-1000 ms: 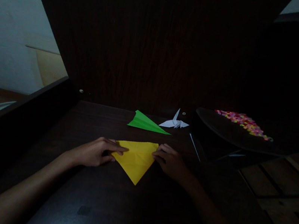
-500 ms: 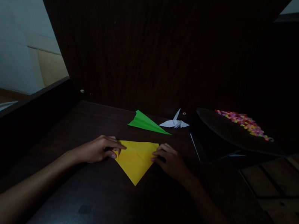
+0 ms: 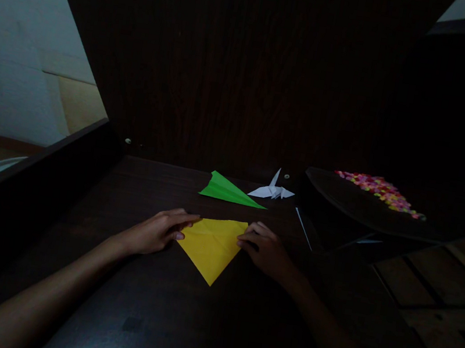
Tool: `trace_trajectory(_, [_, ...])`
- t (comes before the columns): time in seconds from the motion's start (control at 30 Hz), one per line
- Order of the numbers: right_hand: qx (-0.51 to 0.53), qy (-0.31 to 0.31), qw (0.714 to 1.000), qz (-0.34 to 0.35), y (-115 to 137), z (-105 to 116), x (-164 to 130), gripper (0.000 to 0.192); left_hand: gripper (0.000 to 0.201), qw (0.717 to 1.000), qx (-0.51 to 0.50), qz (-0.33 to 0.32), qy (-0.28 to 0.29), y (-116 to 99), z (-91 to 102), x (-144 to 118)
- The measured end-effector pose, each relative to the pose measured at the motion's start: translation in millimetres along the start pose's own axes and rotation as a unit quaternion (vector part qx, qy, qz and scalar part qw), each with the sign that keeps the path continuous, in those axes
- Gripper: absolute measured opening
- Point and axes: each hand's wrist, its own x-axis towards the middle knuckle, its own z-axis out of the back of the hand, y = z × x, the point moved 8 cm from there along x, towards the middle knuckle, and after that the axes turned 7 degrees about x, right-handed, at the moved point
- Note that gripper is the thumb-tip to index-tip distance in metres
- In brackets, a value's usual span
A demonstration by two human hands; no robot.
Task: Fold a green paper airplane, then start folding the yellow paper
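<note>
A yellow sheet of paper [image 3: 212, 247], folded to a triangle with its point toward me, lies on the dark wooden tabletop [image 3: 174, 318]. At its left corner is my left hand [image 3: 164, 231], with the thumb at the edge and the index finger stretched along the top. My right hand [image 3: 260, 246] grips the right corner between thumb and curled fingers. Just beyond the yellow paper rest a green paper plane [image 3: 230, 190] and a white origami crane [image 3: 272, 191].
Right of the crane, a thin white strip [image 3: 303, 229] lies beside a dark curved shelf or bag-like form [image 3: 342, 206] bearing a pile of pink and yellow bits [image 3: 382, 192]. A raised wooden edge [image 3: 39, 167] bounds the left; a dark panel [image 3: 240, 69] stands behind.
My left index finger has shifted from on top of the yellow paper to its upper edge, and the left corner lies flatter. My right hand has barely moved.
</note>
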Motion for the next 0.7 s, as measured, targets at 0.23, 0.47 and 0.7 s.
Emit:
trace_trajectory(0.23, [0.016, -0.028, 0.999, -0.017, -2.0, 1.4, 1.5, 0.013, 0.05, 0.999, 0.023, 0.016, -0.026, 7.0, -3.8, -1.0])
trace_trajectory(0.47, [0.027, -0.069, 0.996, -0.041, -8.9, 8.5, 1.1, 0.022, 0.055, 0.992, 0.084, 0.077, -0.06, 19.4, 7.9, -2.7])
trace_trajectory(0.7, [0.051, -0.06, 0.994, -0.072, -15.1, 9.4, 2.1, 0.051, 0.061, 0.988, 0.085, 0.12, -0.047, 26.2, 10.2, -4.0])
